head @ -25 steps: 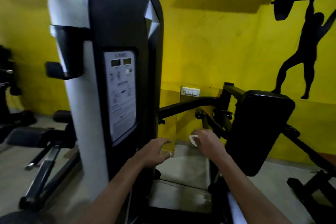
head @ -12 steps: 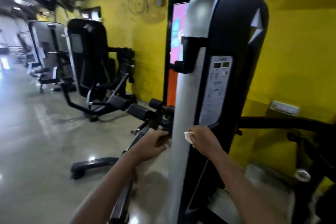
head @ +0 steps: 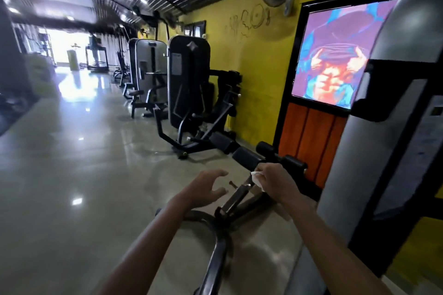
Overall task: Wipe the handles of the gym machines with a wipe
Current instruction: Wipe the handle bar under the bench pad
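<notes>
Beside the grey machine (head: 374, 151), over the floor (head: 72, 175), right hand (head: 273, 181) has fingers clamped on the wipe (head: 257, 178) near a black roller pad (head: 245, 158), left hand (head: 205, 189) empty with fingers apart, no handle being wiped now, farther machines (head: 187, 84) likely left.

We could read no text, brand or number anywhere; the panel on the grey machine (head: 393, 127) was too blurred.

Glossy grey floor (head: 79, 175), black gym machines (head: 189, 93) standing along yellow wall (head: 251, 74)
</notes>
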